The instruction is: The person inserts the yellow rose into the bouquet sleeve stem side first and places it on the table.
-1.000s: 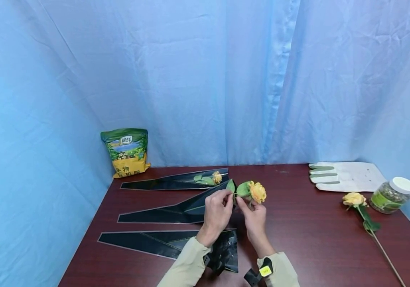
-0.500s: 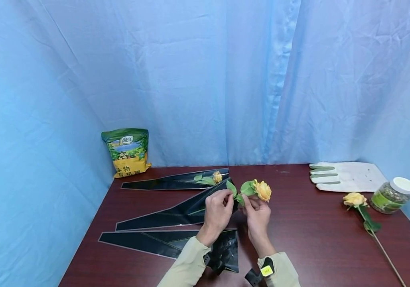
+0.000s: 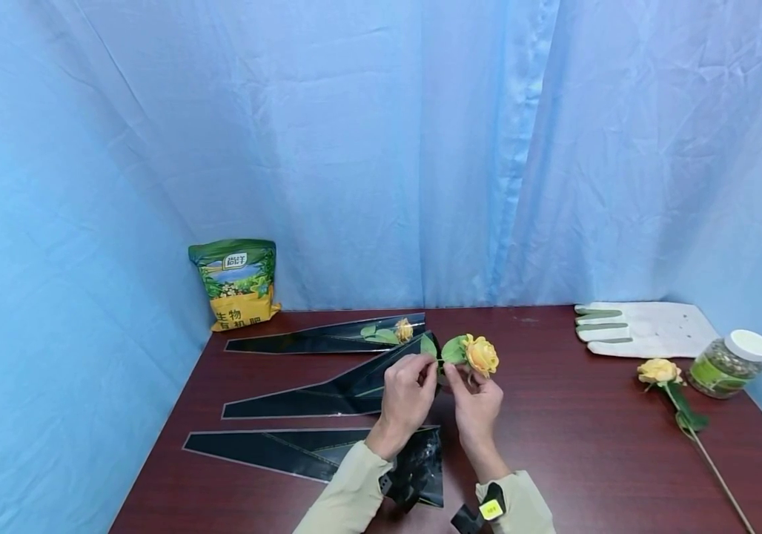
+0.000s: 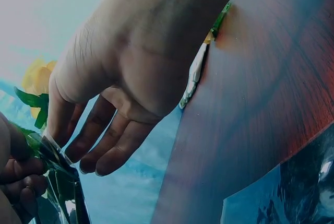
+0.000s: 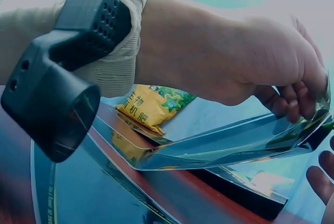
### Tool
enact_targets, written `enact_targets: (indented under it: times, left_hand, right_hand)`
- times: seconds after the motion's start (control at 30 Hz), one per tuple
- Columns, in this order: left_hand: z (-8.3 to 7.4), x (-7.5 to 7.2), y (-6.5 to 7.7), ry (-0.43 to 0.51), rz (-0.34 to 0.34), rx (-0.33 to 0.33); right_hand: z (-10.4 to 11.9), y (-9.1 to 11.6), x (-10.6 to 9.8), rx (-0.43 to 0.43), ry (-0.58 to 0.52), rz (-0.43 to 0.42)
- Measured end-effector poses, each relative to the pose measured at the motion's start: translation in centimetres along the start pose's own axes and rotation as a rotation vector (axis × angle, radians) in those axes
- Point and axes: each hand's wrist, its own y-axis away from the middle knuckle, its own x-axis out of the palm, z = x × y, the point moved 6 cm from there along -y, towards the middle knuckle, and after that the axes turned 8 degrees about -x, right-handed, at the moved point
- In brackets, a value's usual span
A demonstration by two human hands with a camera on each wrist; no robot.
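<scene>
My left hand pinches the mouth of a black, partly clear flower sleeve, whose narrow tail points left over the table. A yellow artificial rose with green leaves stands out of that mouth to the right. Just below the bloom, my right hand pinches its stem at the sleeve's edge. In the left wrist view the right hand has its outer fingers loosely bent, with the rose behind. The right wrist view has the left hand over the sleeve; the lower stem is hidden inside.
A sleeve holding a yellow rose lies behind, and another sleeve lies in front, under my left forearm. A fertilizer bag stands back left. To the right are a work glove, a lidded jar and a loose rose.
The rose has shifted right, then slightly back left with the right hand. The held sleeve's tail has swung towards me and back again. The left hand has hardly moved.
</scene>
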Motion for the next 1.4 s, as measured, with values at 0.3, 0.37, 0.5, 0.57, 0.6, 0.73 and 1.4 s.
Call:
enact_targets:
  times: [0.3, 0.37, 0.5, 0.57, 0.6, 0.73, 1.4]
  left_hand:
    - [-0.2, 0.1, 0.0, 0.005, 0.051, -0.001]
    - [-0.2, 0.2, 0.0, 0.004, 0.070, -0.004]
    - [-0.2, 0.3, 0.1, 0.013, 0.099, 0.000]
    - [-0.1, 0.4, 0.1, 0.019, 0.109, 0.007]
    - [-0.1, 0.4, 0.0, 0.026, 0.113, 0.009]
    - [0.1, 0.3, -0.1, 0.070, 0.116, 0.016]
    - [8.9, -1.5, -0.4, -0.022, 0.784, -0.345]
  right_hand:
    - [-0.5, 0.0, 0.2, 0.014, -0.024, 0.029]
    - [-0.7, -0.1, 0.2, 0.019, -0.032, 0.030]
    - [-1.0, -0.1, 0.2, 0.052, -0.063, 0.021]
    - [-1.2, -0.1, 0.2, 0.071, -0.082, 0.016]
    - [-1.2, 0.0, 0.2, 0.075, -0.085, 0.013]
    - [-1.2, 0.0, 0.2, 0.068, -0.096, 0.001]
    - [-0.6, -0.8, -0.9, 0.032, -0.161, -0.070]
